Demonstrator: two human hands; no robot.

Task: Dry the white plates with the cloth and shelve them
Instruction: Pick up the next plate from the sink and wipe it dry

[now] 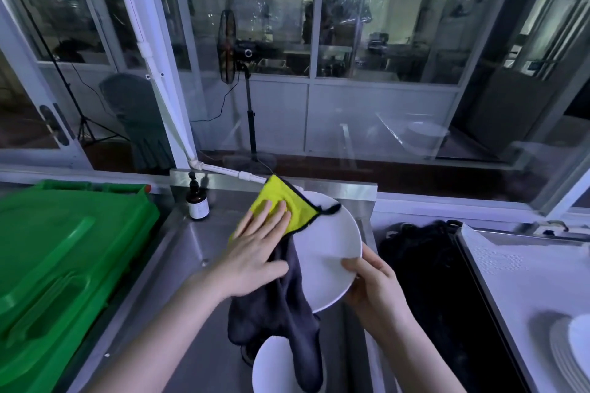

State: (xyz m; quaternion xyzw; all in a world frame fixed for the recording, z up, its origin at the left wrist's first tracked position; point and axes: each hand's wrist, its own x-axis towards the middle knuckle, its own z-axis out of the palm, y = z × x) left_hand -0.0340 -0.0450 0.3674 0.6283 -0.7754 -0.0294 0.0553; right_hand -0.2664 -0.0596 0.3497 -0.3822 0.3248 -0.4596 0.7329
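The white plate [329,252] is round, plain and smooth. I hold it tilted above the steel sink [204,329]. My right hand [373,284] grips its near rim, with the thumb on the face and the other fingers curled behind. My left hand [255,252] has straight fingers and presses the one cloth [297,210] onto the plate. The cloth is yellow on one side and dark grey on the other, and it hangs down toward the sink. One second plate [271,367] lies in the sink. Right of the sink is one stack of plates [568,351]; I cannot count them. At the sink's far left corner stands one brown bottle [198,201].
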